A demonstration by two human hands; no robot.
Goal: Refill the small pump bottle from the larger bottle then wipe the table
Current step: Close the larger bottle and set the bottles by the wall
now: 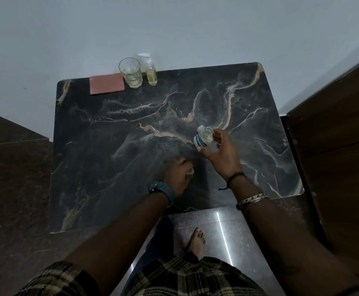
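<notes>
Two hands over the marble table (114, 146). The right hand (219, 154) wraps thumb and fingers around the open larger bottle (203, 138), which stands uncapped. The blurred left hand (179, 176) curls around something white, likely the cap. The small pump bottle (151, 73) waits at the far edge beside a glass (130, 73) and pink cloth (107, 83). Best bring it close, then pour slowly.

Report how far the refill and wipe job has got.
Done: the big bottle stands uncapped. In hand: the right hand grips that bottle; the blurred left hand holds something small and white, probably its cap. Left: filling the pump bottle at the back, then wiping with the pink cloth.
</notes>
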